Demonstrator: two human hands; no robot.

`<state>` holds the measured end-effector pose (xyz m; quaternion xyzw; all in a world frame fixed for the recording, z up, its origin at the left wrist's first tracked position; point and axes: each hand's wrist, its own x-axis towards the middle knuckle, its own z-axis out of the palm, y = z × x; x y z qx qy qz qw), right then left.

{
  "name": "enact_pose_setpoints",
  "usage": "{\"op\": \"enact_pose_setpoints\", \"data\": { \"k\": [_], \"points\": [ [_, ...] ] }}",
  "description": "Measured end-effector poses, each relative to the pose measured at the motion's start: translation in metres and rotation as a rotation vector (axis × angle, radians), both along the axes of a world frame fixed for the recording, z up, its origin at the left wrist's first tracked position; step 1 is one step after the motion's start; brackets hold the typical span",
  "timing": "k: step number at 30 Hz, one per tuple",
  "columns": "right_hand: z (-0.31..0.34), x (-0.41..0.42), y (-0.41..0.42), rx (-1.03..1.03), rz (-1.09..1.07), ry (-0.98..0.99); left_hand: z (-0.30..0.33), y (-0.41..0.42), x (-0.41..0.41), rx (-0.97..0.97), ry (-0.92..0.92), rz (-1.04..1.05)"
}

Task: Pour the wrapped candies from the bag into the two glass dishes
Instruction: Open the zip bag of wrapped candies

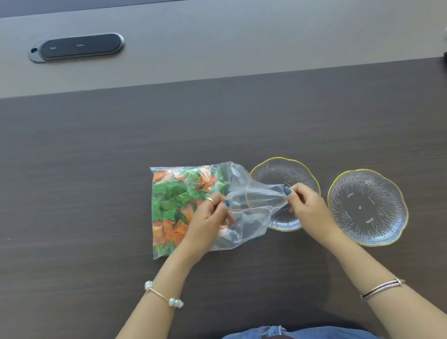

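We see a clear plastic zip bag point(193, 204) of green and orange wrapped candies point(169, 202) lying on the dark wood-grain counter point(75, 174), its mouth over the near gold-rimmed fluted glass dish point(282, 170). Our left hand point(209, 222) and right hand point(306, 204) each pinch the bag's mouth in a narrow grip. A second matching glass dish point(368, 207) sits just beside, empty.

An office or meeting room: a long dark wood-grain tabletop point(73, 160) with a built-in oval black cable hatch point(77, 47).
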<state>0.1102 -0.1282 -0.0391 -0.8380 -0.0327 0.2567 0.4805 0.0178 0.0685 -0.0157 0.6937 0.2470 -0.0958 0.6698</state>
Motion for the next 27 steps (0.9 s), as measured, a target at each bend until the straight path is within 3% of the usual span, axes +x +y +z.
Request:
{"op": "enact_pose_setpoints", "data": {
  "k": [4, 7, 11, 15, 18, 20, 23, 25, 27],
  "points": [
    [0.004, 0.000, -0.002, -0.006, -0.008, 0.081, 0.001, 0.013, 0.002, 0.023, 0.005, 0.057],
    [0.011, -0.006, 0.007, 0.044, -0.009, 0.053, -0.002, 0.001, 0.009, 0.024, 0.054, 0.010],
    [0.014, -0.010, 0.011, -0.015, -0.018, -0.007, -0.004, -0.009, 0.014, 0.165, 0.031, 0.028],
    [0.006, -0.004, -0.002, -0.120, -0.094, -0.015, 0.020, 0.002, 0.014, -0.032, -0.127, 0.235],
    [0.012, -0.007, 0.004, -0.075, -0.192, -0.084, 0.036, 0.010, 0.004, -0.076, -0.189, 0.105],
    [0.024, -0.013, 0.015, -0.024, -0.258, -0.241, 0.032, 0.016, -0.005, 0.072, -0.126, 0.075],
    [0.041, -0.023, 0.035, 0.033, -0.117, -0.309, -0.001, 0.039, -0.018, 0.615, 0.148, 0.285],
    [0.043, -0.027, 0.044, 0.011, -0.004, -0.230, -0.015, 0.049, -0.025, 0.674, 0.371, 0.388],
    [0.042, -0.027, 0.050, -0.026, -0.022, -0.185, -0.024, 0.052, -0.026, 0.641, 0.450, 0.374]
  ]
}}
